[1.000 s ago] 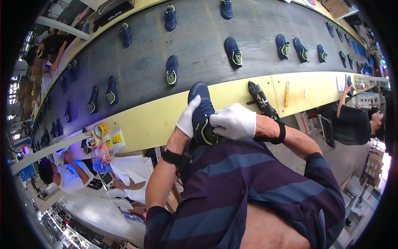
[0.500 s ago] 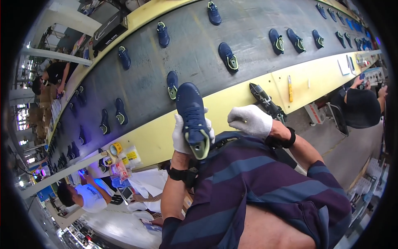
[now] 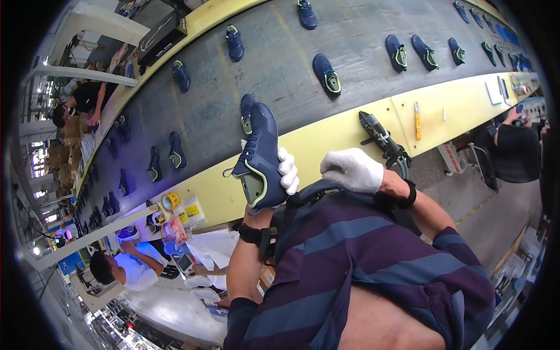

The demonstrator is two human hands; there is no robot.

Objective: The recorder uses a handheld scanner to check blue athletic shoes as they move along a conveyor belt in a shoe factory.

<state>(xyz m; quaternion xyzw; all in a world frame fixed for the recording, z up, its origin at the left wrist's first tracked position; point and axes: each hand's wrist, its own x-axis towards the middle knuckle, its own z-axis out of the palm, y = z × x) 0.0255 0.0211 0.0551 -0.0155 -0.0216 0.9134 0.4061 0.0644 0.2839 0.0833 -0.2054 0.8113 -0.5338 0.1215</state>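
Observation:
My left hand (image 3: 287, 170), in a white glove, is wrapped round a navy sneaker (image 3: 263, 143) with a lime-green collar lining. The sneaker is tilted, its toe away from me and its opening facing me, laces to the left. Just right of it, my gloved right hand (image 3: 352, 170) hovers before my striped shirt with the fingers curled in. Whatever it may hold is hidden. Behind the held sneaker's toe, another navy sneaker (image 3: 247, 112) stands on the grey conveyor belt (image 3: 361, 76), partly covered.
A yellow ledge (image 3: 332, 131) edges the belt. On it lie a black hand tool (image 3: 380, 135), a yellow utility knife (image 3: 417, 121) and a tape roll (image 3: 170, 200). Several sneakers dot the belt. A black box (image 3: 163, 38) stands far left. Co-workers sit at left and right.
My left hand has turned the sneaker, so its side and opening now show and its toe has swung slightly. My right hand stays about where it was.

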